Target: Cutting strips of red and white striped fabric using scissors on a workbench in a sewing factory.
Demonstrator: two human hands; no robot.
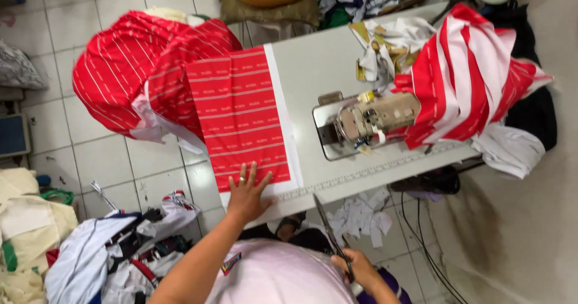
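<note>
My left hand [247, 194] lies flat with fingers spread on the near end of a red cloth panel [241, 114] with thin white stripes, spread on the grey sewing table [313, 69]. A white strip runs along the panel's right edge. My right hand [359, 271] is below the table's front edge, closed on a pair of scissors [328, 229] whose blades point up toward the table. The sewing machine [367, 120] sits to the right of the panel.
A heap of red striped cloth [129, 78] hangs off the table's left side. Red-and-white striped fabric [475, 75] is piled at the right. White scraps [361, 217] lie on the tiled floor, with clothes heaps [114, 250] at lower left and cables [421, 238] at right.
</note>
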